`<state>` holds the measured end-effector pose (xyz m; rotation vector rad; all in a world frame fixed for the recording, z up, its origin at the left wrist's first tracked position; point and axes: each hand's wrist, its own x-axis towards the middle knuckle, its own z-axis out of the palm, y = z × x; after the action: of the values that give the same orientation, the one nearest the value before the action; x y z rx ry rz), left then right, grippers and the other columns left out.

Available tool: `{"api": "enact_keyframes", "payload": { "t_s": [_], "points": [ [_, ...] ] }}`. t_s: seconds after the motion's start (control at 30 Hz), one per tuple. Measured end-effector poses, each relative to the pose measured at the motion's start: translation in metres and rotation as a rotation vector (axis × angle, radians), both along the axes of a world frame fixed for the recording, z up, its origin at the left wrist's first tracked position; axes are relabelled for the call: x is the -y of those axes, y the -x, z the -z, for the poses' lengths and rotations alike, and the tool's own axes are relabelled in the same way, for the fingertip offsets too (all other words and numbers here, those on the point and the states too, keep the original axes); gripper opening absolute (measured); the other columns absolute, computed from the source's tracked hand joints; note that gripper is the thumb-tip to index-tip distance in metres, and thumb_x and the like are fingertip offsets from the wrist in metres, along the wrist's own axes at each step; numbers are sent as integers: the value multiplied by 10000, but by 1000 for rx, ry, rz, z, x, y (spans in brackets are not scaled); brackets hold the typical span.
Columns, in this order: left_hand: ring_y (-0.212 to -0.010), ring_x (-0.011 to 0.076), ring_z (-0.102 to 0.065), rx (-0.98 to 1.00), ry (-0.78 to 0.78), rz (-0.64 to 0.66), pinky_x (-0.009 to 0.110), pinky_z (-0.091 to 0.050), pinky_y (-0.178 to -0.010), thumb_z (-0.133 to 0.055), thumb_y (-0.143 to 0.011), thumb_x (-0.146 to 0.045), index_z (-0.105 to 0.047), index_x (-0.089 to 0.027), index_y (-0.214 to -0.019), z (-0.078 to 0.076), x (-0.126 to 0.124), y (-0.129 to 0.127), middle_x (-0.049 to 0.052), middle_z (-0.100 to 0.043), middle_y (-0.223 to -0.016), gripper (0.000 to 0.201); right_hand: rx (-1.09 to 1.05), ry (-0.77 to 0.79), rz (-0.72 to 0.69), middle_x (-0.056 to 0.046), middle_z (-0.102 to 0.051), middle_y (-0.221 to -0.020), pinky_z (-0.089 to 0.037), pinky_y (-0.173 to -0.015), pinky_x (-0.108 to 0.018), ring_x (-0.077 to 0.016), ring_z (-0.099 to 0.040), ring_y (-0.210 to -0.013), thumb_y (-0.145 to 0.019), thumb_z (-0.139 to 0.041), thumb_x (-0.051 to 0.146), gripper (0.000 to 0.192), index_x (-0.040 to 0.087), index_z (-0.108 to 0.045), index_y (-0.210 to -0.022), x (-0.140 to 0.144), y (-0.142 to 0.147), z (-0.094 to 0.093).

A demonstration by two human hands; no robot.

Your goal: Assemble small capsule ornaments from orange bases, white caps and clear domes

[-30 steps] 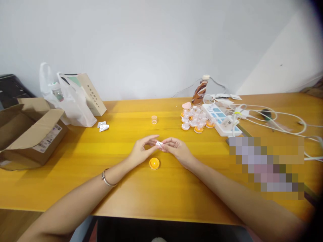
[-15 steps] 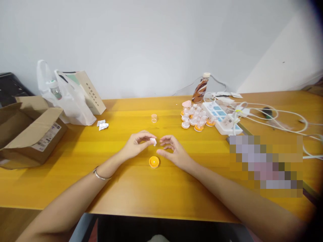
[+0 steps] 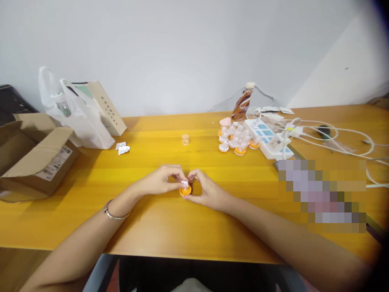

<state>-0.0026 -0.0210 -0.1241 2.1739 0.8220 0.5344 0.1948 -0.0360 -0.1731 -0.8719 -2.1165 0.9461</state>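
Between the thumb and fingers of my left hand point(image 3: 165, 179) is a small white piece with dark marks point(image 3: 184, 184), too small to name. It sits right over a round orange cap point(image 3: 185, 192) lying on the table. My right hand point(image 3: 209, 192) curves around the cap from the right, thumb at its near edge and forefinger at the far side, partly hidden by the white piece. Farther back stands a small clear, pinkish ring-shaped cup point(image 3: 185, 140), apart from both hands.
Several clear domed pieces with orange or white bases point(image 3: 237, 140) cluster at the right, beside a power strip point(image 3: 267, 138), white cables and a brown drink bottle point(image 3: 243, 101). On the left are an open cardboard box point(image 3: 36, 162), a plastic bag point(image 3: 86, 125) and crumpled foil point(image 3: 124, 150).
My left hand has brought the white piece down toward me, over the orange cap. My right hand has moved left and closed around the cap.
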Motion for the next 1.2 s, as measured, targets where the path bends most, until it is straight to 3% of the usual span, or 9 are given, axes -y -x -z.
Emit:
{"api": "enact_keyframes", "payload": {
  "t_s": [0.4,0.57,0.83,0.93,1.07,1.2],
  "points": [
    [-765,126,-583,0,-31,82,269,-451,-746,-557,-792,-230,-597,-142,-773,3,2,-2,45,-606,-810,99,-41,-15,-34,-25,-545,-876,-443,-752,-321,-170,-538,-810,-707,-624,248,293,225,-428,-924,-2,1,0],
    [-769,128,-578,4,-42,74,264,-450,-740,-553,-796,-234,-586,-133,-772,6,1,-2,48,-604,-795,109,14,-47,-17,-38,-562,-909,-429,-777,-324,-175,-535,-840,-706,-627,244,292,217,-453,-940,-3,1,4],
    [-770,126,-574,61,-21,0,266,-450,-738,-573,-787,-264,-589,-128,-806,14,-2,-3,44,-617,-805,138,66,-105,14,-18,-525,-791,-419,-733,-304,-166,-505,-787,-688,-664,273,165,193,-552,-781,-9,-1,6],
    [-758,123,-571,203,25,-110,262,-459,-730,-601,-768,-276,-600,-125,-847,21,-3,-7,45,-598,-805,169,-44,34,41,-5,-538,-777,-421,-686,-277,-141,-507,-727,-709,-650,312,189,194,-567,-831,-12,0,8],
    [-778,133,-579,402,49,-218,277,-467,-762,-630,-747,-280,-589,-128,-914,30,-5,-13,61,-596,-844,230,-282,365,19,16,-580,-773,-429,-653,-257,-104,-522,-644,-710,-651,358,264,194,-554,-892,-17,2,9],
    [-946,167,-559,452,-91,-380,310,-445,-861,-564,-794,-316,-543,-171,-1060,33,-24,-15,92,-579,-1028,303,-501,569,58,7,-626,-823,-430,-749,-267,-111,-568,-729,-636,-719,338,286,188,-603,-849,-23,2,7]
  ]
}}
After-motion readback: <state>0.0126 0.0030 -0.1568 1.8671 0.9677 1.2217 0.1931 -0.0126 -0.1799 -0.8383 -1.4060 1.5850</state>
